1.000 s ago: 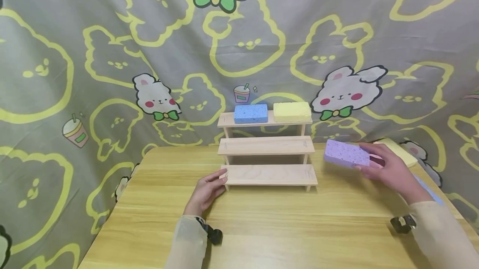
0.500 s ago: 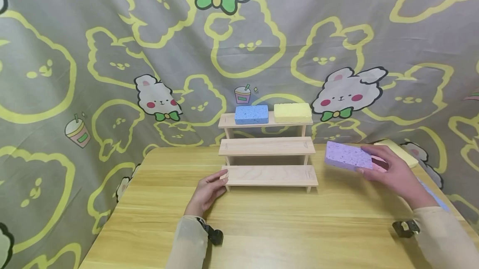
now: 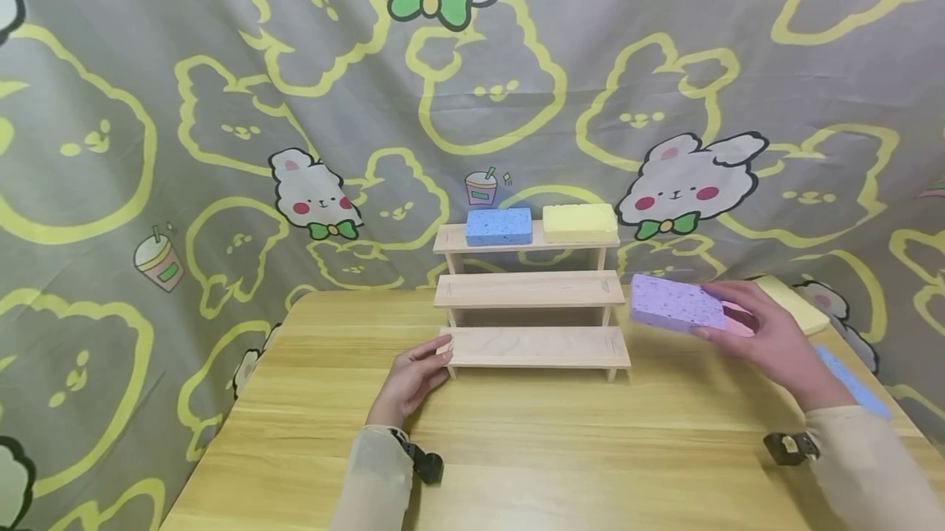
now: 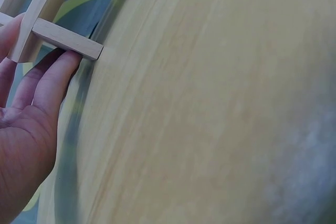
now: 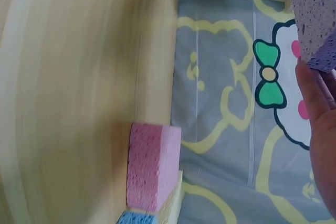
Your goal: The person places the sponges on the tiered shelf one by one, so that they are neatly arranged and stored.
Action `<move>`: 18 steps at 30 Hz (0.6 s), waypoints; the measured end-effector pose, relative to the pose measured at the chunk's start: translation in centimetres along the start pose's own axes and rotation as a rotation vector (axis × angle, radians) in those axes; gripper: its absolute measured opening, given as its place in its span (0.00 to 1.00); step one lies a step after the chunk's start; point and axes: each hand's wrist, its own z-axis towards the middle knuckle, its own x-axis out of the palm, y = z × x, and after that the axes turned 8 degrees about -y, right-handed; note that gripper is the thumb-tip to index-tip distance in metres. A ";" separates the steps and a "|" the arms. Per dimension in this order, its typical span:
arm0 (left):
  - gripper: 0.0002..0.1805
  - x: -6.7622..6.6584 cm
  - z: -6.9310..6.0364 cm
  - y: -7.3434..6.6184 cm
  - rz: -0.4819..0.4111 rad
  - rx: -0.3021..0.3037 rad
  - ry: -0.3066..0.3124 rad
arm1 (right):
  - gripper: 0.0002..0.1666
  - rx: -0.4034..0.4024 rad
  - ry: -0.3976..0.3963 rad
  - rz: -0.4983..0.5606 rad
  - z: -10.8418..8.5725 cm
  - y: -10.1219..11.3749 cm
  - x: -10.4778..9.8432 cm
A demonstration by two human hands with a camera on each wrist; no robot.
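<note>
Head view: pinching a purple sponge [image 3: 677, 302] by one end between the thumb and fingers of the right hand [image 3: 768, 338], holding it up off the wood-grained surface [image 3: 554, 449], just beside the right end of a three-step wooden stand [image 3: 531, 346] and a little below its middle step in the picture. Gripping the left end of the lowest step with the left hand [image 3: 408, 379]. Carrying on the top step a blue sponge [image 3: 499, 226] at the left and a pale yellow sponge [image 3: 580, 222] at the right, with a narrow gap between. Partly covering a pink sponge [image 5: 147, 166] and a second yellow sponge [image 3: 792, 307] with the right hand; showing a second blue sponge [image 3: 852, 381] near the right edge. Wearing light sleeves [image 3: 376, 473] and a small black device [image 3: 426, 465] at each wrist. Backed by a grey cloth [image 3: 295, 104] printed with yellow outlines and white rabbits in green bows.

Left wrist view: touching the step's end and the wooden piece beneath it with the left hand.

Right wrist view: touching the purple sponge's lower end at upper right; showing the pink sponge on the surface, well apart from it, with blue and yellow edges close by.
</note>
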 end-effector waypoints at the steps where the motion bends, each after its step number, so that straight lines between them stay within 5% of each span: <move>1: 0.22 0.0 0.0 0.0 0.002 0.000 -0.001 | 0.37 0.001 0.003 0.000 0.0 0.1 0.1; 18: 0.23 -0.1 0.2 0.3 0.014 0.001 0.003 | 0.37 -0.091 0.020 0.017 1.5 1.7 3.0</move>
